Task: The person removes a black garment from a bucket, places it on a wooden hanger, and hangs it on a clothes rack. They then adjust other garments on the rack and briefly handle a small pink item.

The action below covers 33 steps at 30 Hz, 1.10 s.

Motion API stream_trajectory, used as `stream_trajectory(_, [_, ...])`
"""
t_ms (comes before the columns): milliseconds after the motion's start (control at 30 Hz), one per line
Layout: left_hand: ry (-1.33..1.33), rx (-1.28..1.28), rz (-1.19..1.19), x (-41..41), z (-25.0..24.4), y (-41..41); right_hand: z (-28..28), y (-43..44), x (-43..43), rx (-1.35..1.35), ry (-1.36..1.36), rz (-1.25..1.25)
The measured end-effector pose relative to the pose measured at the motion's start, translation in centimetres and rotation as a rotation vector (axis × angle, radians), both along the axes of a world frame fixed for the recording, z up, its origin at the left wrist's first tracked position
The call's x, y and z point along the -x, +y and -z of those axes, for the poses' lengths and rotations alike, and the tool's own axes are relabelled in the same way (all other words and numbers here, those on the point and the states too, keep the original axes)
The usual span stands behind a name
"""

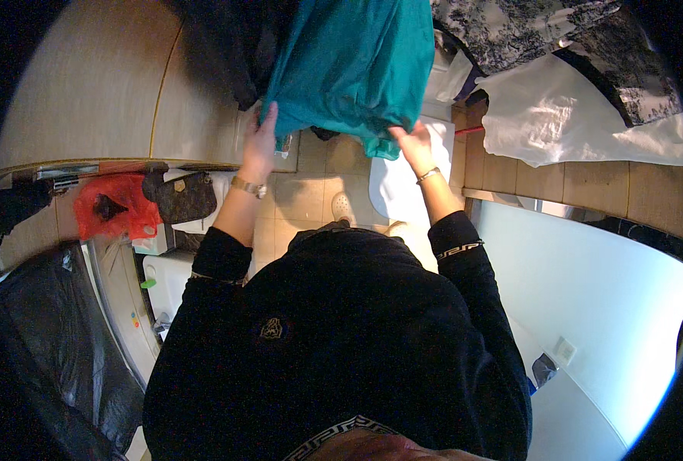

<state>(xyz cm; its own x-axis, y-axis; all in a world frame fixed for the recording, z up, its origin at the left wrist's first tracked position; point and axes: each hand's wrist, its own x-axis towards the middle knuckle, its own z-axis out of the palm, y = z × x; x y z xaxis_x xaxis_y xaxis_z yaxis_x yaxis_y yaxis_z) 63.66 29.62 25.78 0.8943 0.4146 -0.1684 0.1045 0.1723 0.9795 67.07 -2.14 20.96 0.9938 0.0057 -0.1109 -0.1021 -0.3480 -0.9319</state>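
A teal garment [353, 69] hangs down in front of me from beyond the top of the view. My left hand [261, 135] grips its lower left edge, thumb and fingers on the cloth. At the lower right edge, my right hand [413, 144] holds the hem between thumb and fingers. A small part of the hem droops between the hands, nearer the right one. Dark cloth [232, 52] hangs directly left of the teal garment. The garment's upper part is out of view.
Light cabinet doors [88, 92] stand at the left, with a red plastic bag [114, 207] and a dark brown bag [189, 199] below them. At the right hang a white garment [549, 115] and patterned clothing [514, 34]. A white lid-like surface [402, 187] lies under my right hand, above the tiled floor [298, 199].
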Motion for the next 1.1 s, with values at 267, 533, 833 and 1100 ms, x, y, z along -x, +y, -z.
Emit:
stream_trajectory(267, [-0.005,-0.270,0.090,0.1,1.0,2.3,0.2,-1.9,-1.5,0.341,-0.112,0.198])
stream_trajectory(533, [0.100,-0.560,0.385,2.7,3.2,-5.8,2.3,4.0,2.7,0.054,0.124,-0.301])
stream_trajectory(833, [0.213,-0.714,0.070,0.3,4.6,-2.9,0.5,4.3,3.5,0.095,0.117,-0.230])
stream_trajectory(1100, [-0.169,-0.360,0.222,1.8,4.7,-6.2,0.6,6.2,3.7,0.023,0.066,-0.367])
